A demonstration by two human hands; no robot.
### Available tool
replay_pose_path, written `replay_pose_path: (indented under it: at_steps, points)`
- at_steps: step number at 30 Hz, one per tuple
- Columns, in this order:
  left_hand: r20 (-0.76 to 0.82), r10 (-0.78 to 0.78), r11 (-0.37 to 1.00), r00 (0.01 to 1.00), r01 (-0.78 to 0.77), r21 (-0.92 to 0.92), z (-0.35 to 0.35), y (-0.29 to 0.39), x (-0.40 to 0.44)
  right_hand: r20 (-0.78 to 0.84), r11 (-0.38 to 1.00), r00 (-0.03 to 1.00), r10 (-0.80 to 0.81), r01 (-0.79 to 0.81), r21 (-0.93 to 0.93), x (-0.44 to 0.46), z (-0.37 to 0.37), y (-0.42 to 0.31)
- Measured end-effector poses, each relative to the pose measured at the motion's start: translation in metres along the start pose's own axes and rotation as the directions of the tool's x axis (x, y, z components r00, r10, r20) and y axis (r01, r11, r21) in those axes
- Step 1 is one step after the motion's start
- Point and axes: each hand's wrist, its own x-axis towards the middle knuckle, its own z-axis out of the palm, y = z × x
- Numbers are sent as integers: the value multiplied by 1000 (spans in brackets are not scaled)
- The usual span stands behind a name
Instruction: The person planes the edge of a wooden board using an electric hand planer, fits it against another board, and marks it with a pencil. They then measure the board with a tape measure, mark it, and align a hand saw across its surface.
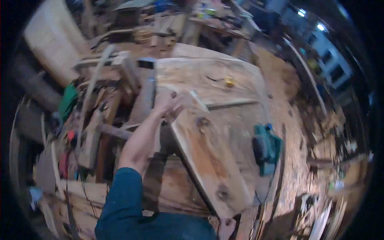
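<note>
A wooden board (208,148) with dark knots lies diagonally before me across a larger wooden surface. At its far end, my left hand (171,103) is closed on the corner, the arm stretched out. My right hand (227,227) holds the near end low in the view; only part of it shows, and its fingers are mostly hidden. To the right of the board stands a green power tool (267,149), which looks like an electric planer. Motion blur softens the details.
A wide wooden slab (180,70) lies beyond the board, with a small yellow object (229,81) on it. Stacked timber offcuts (106,96) and a green item (69,99) fill the left. Wood shavings (294,160) cover the floor on the right.
</note>
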Motion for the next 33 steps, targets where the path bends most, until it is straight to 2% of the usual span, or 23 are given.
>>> replay_pose_path:
  at_steps: [1,2,3,4,5,6,7,10,14,17,19,20,23,26,28,30,32,33]
  points:
    - [45,121,940,992,-100,-325,25,-11,15,96,1000,995,15,-15,3,-8,3,-7]
    - [89,239,770,967,-133,-624,51,-22,31,186,1000,982,30,-30,2,-16,6,-11]
    - [263,304,435,916,112,-893,68,-4,22,257,999,966,18,-25,22,-21,2,-26]
    - [243,315,610,917,0,-792,74,10,11,276,963,927,-252,213,165,-17,15,-2]
    - [177,312,832,933,-179,-525,87,28,-3,247,957,936,-252,204,205,-16,21,5]
    - [119,325,924,938,-288,-253,96,45,-15,223,947,939,-263,207,244,-13,22,10]
    - [69,319,947,945,-315,-64,99,50,-25,147,952,969,-199,156,263,-14,24,19]
    - [17,343,932,939,-342,122,126,81,-64,-33,938,994,-105,110,329,-20,22,50]
    - [23,456,884,890,-456,97,174,137,-129,-122,946,992,43,-1,324,-41,21,106]
    - [70,562,827,824,-562,-17,213,183,-195,-220,937,971,88,-6,350,-76,7,147]
    - [125,615,788,778,-605,-112,239,206,-248,-187,910,969,162,-73,409,-93,-15,165]
    - [172,626,779,760,-608,-153,250,216,-277,-168,894,967,190,-100,436,-103,-27,174]
    - [293,632,775,717,-582,-247,278,232,-364,-347,902,889,299,-144,408,-142,-40,218]
    - [380,596,803,708,-530,-272,293,233,-432,-360,881,835,416,-271,389,-198,-81,274]
    - [398,549,836,735,-485,-257,298,227,-458,-477,837,691,543,-401,372,-248,-95,325]
    - [376,480,877,792,-420,-235,292,211,-462,-594,710,451,666,-628,319,-306,-97,409]
    - [317,357,929,879,-299,-216,272,182,-454,-726,553,210,654,-788,270,-368,-109,477]
    - [284,268,953,921,-211,-216,259,162,-456,-761,495,136,634,-828,264,-395,-115,512]
